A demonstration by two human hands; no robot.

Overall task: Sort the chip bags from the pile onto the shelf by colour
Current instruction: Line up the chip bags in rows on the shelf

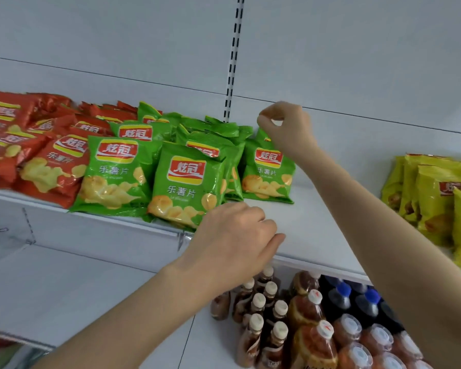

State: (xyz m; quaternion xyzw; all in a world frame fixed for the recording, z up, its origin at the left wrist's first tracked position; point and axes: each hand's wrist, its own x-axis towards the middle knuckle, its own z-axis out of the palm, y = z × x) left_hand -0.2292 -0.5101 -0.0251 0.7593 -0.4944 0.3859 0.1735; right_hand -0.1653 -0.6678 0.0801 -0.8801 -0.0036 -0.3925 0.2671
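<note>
Green chip bags (185, 186) stand in the middle of the white shelf (312, 225), with red chip bags (48, 166) to their left and yellow chip bags (434, 201) at the far right. My right hand (284, 126) reaches to the back and pinches the top edge of a green bag (262, 135) that stands behind the rightmost green bag (268, 173). My left hand (234, 235) rests at the shelf's front edge with loosely curled fingers. It covers the lower right corner of the front green bag, and I see nothing in its fingers.
A slotted upright (233, 57) runs up the white back wall. On the shelf below stand brown bottles with cream caps (264, 315), orange drink bottles (314, 339) and dark bottles with blue caps (357, 299). A bare strip of shelf lies between the green and yellow bags.
</note>
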